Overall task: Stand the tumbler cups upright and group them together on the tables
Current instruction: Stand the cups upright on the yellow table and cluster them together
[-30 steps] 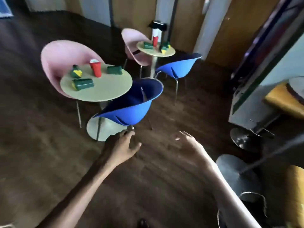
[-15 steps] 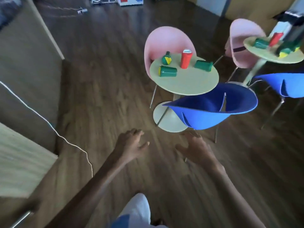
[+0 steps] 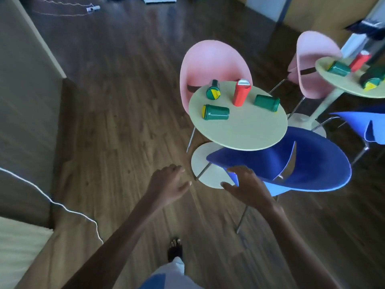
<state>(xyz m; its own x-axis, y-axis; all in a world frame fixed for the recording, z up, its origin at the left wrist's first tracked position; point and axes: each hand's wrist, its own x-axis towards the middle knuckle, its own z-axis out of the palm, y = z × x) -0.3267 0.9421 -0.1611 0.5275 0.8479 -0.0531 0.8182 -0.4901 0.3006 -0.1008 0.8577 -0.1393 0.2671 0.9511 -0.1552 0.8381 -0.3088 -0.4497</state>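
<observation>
Three green plastic tumbler cups [image 3: 215, 112] lie toppled around an upright red tumbler [image 3: 241, 92] on the round pale table [image 3: 239, 134]. The left hand [image 3: 166, 184] and right hand [image 3: 248, 187] hover short of it, fingers loosely spread and empty (reaching, I judge).

Far table [image 3: 341, 84] cut off at right edge; its tumblers [image 3: 338, 68] blurred.

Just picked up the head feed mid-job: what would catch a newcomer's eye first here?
The near round table at centre, where a red tumbler stands upright among three green tumblers lying on their sides. A blue chair sits in front of it and a pink chair behind, with a second table carrying more tumblers at the right edge. The left hand and right hand reach forward empty, low in the frame.
</observation>
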